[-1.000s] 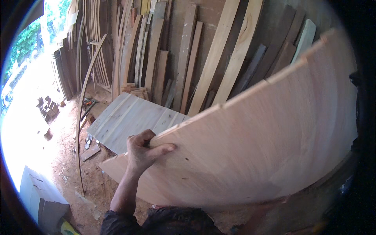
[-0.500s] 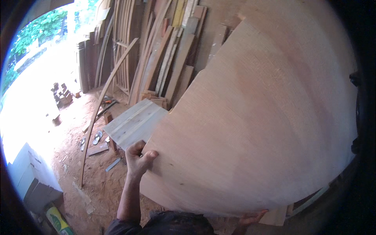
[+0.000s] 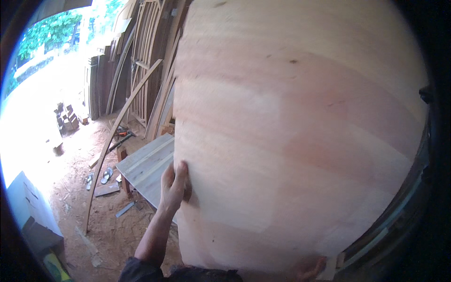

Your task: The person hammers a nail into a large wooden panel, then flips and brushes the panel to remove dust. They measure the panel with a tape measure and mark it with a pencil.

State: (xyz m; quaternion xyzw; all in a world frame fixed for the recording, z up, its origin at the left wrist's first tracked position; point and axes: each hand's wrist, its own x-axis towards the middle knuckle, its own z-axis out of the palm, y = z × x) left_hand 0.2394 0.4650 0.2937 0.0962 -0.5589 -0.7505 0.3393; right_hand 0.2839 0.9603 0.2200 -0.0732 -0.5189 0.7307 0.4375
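Plywood sheet upright; left hand grips edge, right hand underneath.

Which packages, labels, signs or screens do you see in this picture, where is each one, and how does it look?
No label, sign or screen shows.
Pale box-like thing: lower left on the dirt floor, blockish, whitish-blue; whether it is a package cannot be told.
Yellow-green container: bottom left edge, partly cut off.
Plywood sheet: fills the middle, bare pale wood, left hand on its left edge, right hand at its bottom.
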